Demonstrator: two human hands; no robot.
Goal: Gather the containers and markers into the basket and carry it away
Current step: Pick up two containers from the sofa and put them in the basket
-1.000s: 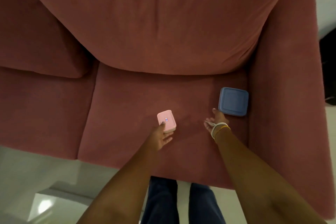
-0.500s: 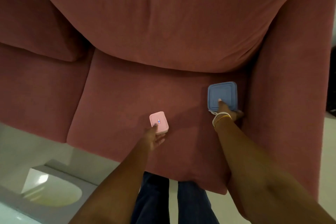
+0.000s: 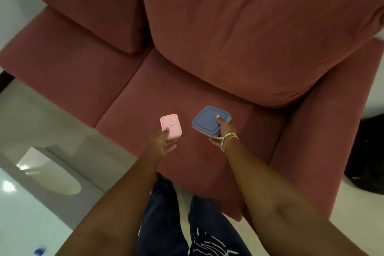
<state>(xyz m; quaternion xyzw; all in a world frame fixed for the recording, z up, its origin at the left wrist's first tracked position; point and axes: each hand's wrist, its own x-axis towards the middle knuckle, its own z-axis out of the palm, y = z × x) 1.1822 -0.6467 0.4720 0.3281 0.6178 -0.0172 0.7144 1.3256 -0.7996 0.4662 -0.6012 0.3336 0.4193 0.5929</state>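
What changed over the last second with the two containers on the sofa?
The right hand reached the blue container, which lay by the armrest, gripped it, and lifted it toward the pink one. The view also shifted. Unchanged: the left hand still holds the pink container over the sofa seat.

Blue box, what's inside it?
Can't tell. The blue box has its lid on, so the inside is hidden. The right hand grips it, thumb on top.

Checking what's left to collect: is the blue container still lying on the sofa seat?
No, the right hand grips the blue container, tilted, above the sofa seat.
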